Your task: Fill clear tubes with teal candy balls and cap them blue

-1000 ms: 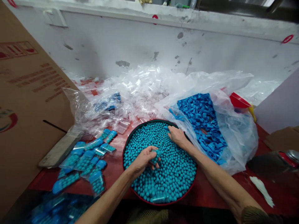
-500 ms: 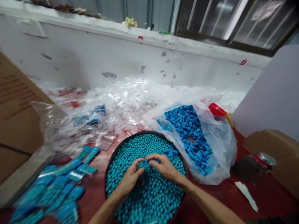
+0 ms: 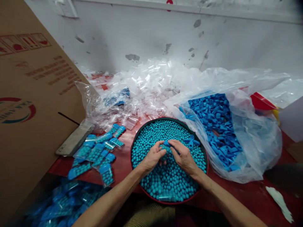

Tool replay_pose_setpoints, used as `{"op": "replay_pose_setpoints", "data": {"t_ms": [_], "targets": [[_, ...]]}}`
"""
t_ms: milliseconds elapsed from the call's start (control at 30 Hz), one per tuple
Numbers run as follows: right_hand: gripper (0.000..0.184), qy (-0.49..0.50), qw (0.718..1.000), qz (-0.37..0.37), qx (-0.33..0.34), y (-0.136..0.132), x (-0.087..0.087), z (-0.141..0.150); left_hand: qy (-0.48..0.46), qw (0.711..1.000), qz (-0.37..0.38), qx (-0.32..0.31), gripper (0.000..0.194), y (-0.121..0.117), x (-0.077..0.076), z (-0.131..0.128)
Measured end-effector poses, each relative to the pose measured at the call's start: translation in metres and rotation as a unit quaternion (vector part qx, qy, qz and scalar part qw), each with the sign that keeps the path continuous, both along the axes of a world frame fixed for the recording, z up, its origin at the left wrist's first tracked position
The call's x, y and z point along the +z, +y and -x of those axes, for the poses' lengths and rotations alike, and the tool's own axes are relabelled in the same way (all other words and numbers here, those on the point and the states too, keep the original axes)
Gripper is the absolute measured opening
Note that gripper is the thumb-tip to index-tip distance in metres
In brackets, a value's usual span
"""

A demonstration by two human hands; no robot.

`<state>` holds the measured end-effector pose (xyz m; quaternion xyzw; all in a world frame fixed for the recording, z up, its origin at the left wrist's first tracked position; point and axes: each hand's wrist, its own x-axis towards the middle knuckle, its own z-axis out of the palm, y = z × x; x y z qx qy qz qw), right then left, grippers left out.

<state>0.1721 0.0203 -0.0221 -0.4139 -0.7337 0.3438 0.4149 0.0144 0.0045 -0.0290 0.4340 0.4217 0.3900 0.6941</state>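
Over a round tub (image 3: 133, 138) of turquoise beads (image 3: 156, 129), my two hands meet. My left hand (image 3: 152, 157) is closed round a small clear container (image 3: 164, 148) with turquoise beads in it, mostly hidden by the fingers. Pinched in my right hand (image 3: 183, 156) is a blue cap (image 3: 167, 143), held at the container's top; whether it is seated I cannot tell. Several loose blue caps (image 3: 191, 142) lie on the beads to the right. A clear container (image 3: 166, 196) rests on the beads at the near rim.
Several capped bead containers (image 3: 96, 153) lie to the left, beside a cardboard box (image 3: 35, 104). More fill a blurred heap (image 3: 63, 205) below the table edge. Clear empties (image 3: 151, 85) pile up behind. An open plastic bag (image 3: 255, 142) of blue caps (image 3: 213, 119) stands right.
My right hand has come from the tub's far right side to the container in my left hand, bringing a blue cap. More loose caps now lie on the beads. The camera view has shifted.
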Motion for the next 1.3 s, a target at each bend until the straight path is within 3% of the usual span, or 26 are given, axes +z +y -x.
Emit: {"op": "replay_pose_setpoints", "data": {"t_ms": [67,133,233,333,400,467,567,667,800,900,1100,1300], "targets": [[0.025,0.017,0.999,0.036,0.009,-0.002,0.001,0.001,-0.011,1.000,-0.001,-0.001,0.047,0.000,0.000,0.001],[0.027,0.073,0.985,0.153,-0.031,-0.001,0.003,0.001,0.013,1.000,-0.008,-0.008,0.047,0.000,0.000,0.002],[0.032,0.200,0.914,0.348,-0.059,0.005,0.007,0.001,0.074,0.995,-0.066,0.005,0.043,-0.001,0.001,0.003],[0.029,0.261,0.867,0.425,-0.021,0.009,0.009,0.000,0.106,0.985,-0.136,0.015,0.042,-0.003,0.003,0.002],[0.024,0.245,0.874,0.419,-0.018,0.009,0.008,-0.001,0.116,0.983,-0.144,0.005,0.042,-0.004,0.005,0.002],[0.023,0.183,0.905,0.384,-0.017,0.007,0.006,-0.002,0.114,0.985,-0.127,0.002,0.041,-0.005,0.007,0.003],[0.027,0.050,0.962,0.267,0.025,0.005,0.005,-0.005,0.097,0.991,-0.092,-0.002,0.040,-0.004,0.009,0.004],[0.027,-0.042,0.982,0.176,0.046,0.007,0.004,-0.009,0.095,0.991,-0.087,-0.021,0.042,-0.003,0.010,0.006],[0.023,-0.094,0.968,0.211,0.094,0.011,0.010,-0.012,0.139,0.980,-0.143,-0.023,0.045,-0.003,0.008,0.009],[0.025,-0.178,0.956,0.173,0.156,0.012,0.023,-0.014,0.156,0.971,-0.181,-0.027,0.044,-0.005,0.007,0.009],[0.023,-0.289,0.910,0.140,0.263,0.020,0.046,-0.021,0.130,0.981,-0.121,-0.078,0.044,-0.011,0.014,0.008],[0.023,-0.298,0.903,0.122,0.286,0.022,0.047,-0.024,0.123,0.981,-0.132,-0.070,0.038,-0.010,0.013,0.007]]}}
